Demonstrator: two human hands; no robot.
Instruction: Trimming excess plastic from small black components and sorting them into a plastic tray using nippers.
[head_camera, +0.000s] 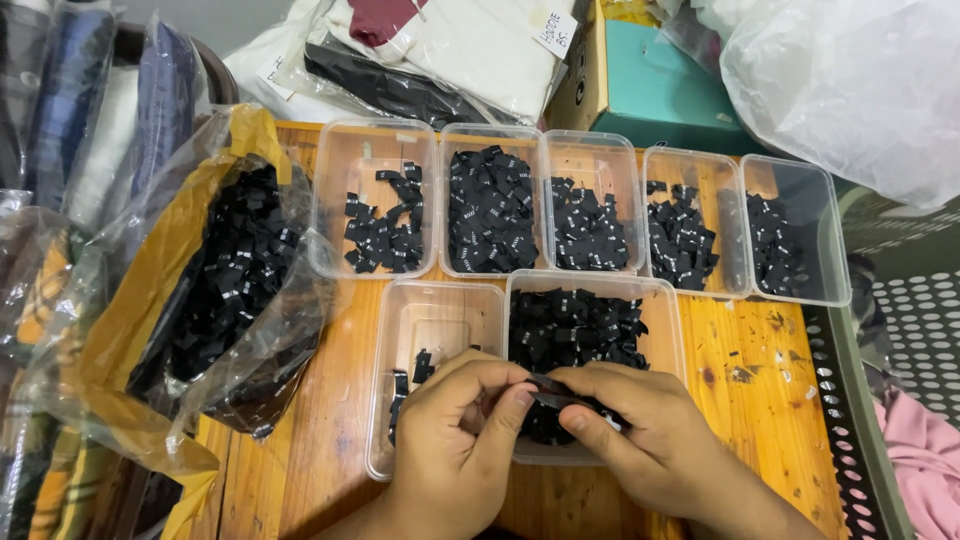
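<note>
Where the wooden table (760, 400) shows bare, it is only a strip along its right edge and a narrow band at the near edge, so we have little open room around our hands. Five clear plastic tubs (585, 205) stand in a row along the far edge, touching side to side, each holding small black fabric labels. Two more tubs sit in front of them near the middle: the left tub (430, 330) is nearly empty, and the right tub (590, 300) is heaped with labels. At the left edge a crinkled clear bag (235, 270) with a yellow lining spills more black labels. Beyond the right edge lies a perforated green tray (880, 380). Our left hand (455, 440) and right hand (640, 430) meet over the near rim of the heaped tub, fingertips closed narrowly together. Between them we pinch a black label (548, 391), thin, flat and dark, held just above the pile. The left thumb and forefinger press on its left end; the right thumb and forefinger grip its right end. Folded garments in plastic sleeves (440, 50) and a teal box (665, 90) crowd the far side.
</note>
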